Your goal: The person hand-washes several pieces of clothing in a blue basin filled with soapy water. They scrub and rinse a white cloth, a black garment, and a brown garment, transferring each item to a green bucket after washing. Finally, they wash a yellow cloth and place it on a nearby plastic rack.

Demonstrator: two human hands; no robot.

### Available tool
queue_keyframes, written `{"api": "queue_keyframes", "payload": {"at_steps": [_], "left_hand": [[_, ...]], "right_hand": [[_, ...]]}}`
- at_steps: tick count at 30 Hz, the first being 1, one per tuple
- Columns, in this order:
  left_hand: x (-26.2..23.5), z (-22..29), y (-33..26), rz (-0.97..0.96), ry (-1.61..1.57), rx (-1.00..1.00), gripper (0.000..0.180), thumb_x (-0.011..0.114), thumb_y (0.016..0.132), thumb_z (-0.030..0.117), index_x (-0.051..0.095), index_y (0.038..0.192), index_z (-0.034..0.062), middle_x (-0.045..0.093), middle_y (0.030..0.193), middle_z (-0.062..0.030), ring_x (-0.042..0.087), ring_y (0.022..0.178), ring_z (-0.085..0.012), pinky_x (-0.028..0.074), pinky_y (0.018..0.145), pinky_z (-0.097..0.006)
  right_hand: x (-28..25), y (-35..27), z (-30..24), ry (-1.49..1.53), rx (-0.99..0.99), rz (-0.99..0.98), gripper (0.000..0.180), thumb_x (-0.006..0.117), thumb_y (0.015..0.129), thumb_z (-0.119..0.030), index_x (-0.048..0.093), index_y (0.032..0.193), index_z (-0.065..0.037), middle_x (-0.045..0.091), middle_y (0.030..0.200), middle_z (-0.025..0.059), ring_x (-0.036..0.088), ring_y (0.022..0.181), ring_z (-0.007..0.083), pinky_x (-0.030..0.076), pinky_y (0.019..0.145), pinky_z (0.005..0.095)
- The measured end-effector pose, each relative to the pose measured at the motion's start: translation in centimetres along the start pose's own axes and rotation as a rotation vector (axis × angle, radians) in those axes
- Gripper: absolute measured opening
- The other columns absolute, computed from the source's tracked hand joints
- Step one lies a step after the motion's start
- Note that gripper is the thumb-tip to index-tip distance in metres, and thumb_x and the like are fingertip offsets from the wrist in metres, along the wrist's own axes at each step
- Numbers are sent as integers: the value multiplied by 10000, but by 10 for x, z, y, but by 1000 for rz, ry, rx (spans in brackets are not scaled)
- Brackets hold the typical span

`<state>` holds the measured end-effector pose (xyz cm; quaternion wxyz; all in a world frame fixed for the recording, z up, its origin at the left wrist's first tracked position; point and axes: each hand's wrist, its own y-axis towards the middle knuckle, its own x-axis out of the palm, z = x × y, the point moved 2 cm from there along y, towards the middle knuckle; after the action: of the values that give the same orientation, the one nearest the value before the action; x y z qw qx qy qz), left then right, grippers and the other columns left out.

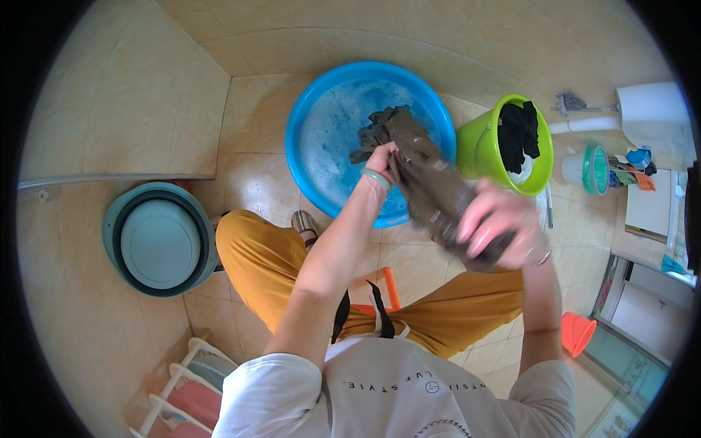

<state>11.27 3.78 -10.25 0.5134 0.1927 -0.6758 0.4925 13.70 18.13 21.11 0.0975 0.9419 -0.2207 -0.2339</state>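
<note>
A wet dark brown garment (pixel 427 179) stretches between my two hands, running from above the basin down toward my right knee. My left hand (pixel 381 162), with a pale green bangle at the wrist, is closed round its middle, near the basin's front rim. My right hand (pixel 504 226) grips the lower end of the cloth and is smeared by motion. Beneath the upper, bunched end stands a large blue basin (pixel 296 120) holding foamy, soapy water (pixel 332 157). The garment's kind cannot be made out.
A lime green bucket (pixel 478 142) with black clothes (pixel 518 135) stands right of the basin. At the left is a grey-green collapsible basin (pixel 161 244). A white shelf rack (pixel 179 372) sits lower left, a red-orange bucket (pixel 577 333) lower right. An orange stool (pixel 391 288) shows between my legs.
</note>
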Motion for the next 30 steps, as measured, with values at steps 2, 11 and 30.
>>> {"api": "queue_keyframes", "payload": {"at_steps": [2,11,30], "left_hand": [[20,-9,-21,84,64,59,262,505,883,157,620,1071,14,662,1073,-133,636,995,-260,515,894,-397],[57,-5,-70,144,24,10,405,425,963,336,566,1227,62,588,1263,-97,568,1141,-230,448,959,-406],[108,-14,-63,-214,-427,35,499,570,896,451,558,1281,134,563,1309,-59,523,1191,-257,432,986,-424]], "right_hand": [[-41,-17,22,-124,149,388,391,759,604,-34,655,979,-65,648,1009,48,594,870,168,449,796,273],[-108,-29,258,-107,576,848,649,822,710,-198,531,1239,39,624,1156,130,591,1038,190,460,929,309],[134,-104,289,1379,512,1219,852,410,868,-707,321,1450,-92,374,1473,84,377,1334,288,304,1111,439]]}}
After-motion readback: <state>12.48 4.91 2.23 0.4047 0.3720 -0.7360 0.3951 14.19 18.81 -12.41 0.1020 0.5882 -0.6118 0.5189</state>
